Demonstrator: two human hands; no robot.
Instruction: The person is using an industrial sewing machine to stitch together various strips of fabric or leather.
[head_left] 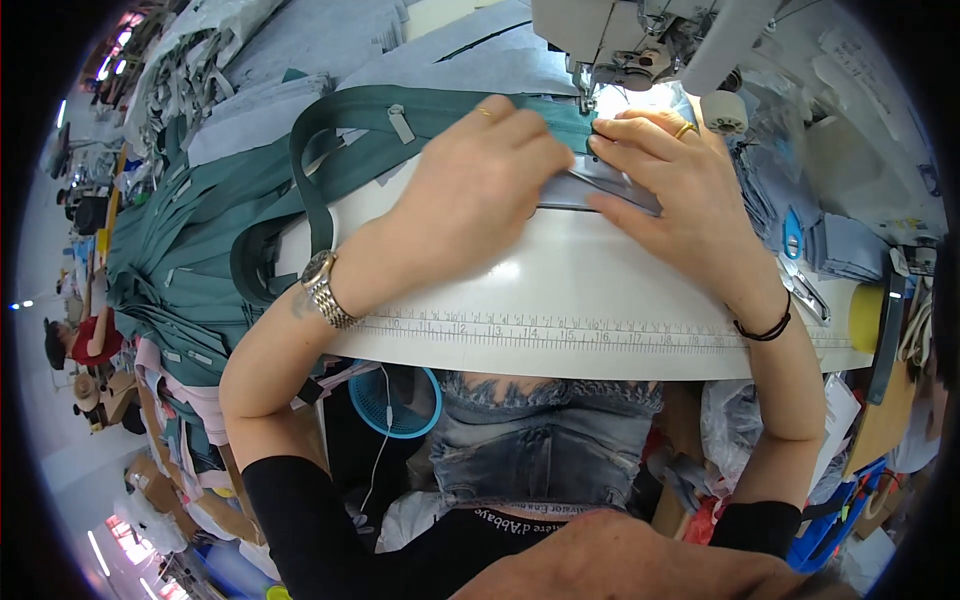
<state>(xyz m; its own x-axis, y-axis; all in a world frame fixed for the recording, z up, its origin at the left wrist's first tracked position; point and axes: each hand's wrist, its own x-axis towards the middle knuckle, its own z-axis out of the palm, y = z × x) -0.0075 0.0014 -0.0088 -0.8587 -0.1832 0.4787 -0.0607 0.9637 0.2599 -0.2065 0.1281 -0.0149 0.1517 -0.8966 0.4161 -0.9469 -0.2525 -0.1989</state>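
A dark green fabric strip runs under the presser foot of a white sewing machine. My left hand is closed at the strip's near edge, slightly blurred; its fingertips meet by a smooth grey piece, and what they pinch is hidden. Beside the needle, my right hand rests its outstretched fingertips on the strip's right end, the thumb apart over the grey piece. Whether the grey piece is cloth or a machine plate I cannot tell. A small pale tag shows on the green strip.
Green fabric heaps at the left, with stacked grey cloth behind. The white table has a printed ruler along its front edge. Blue-handled snips, scissors and folded grey cloth lie right. A blue basket stands below.
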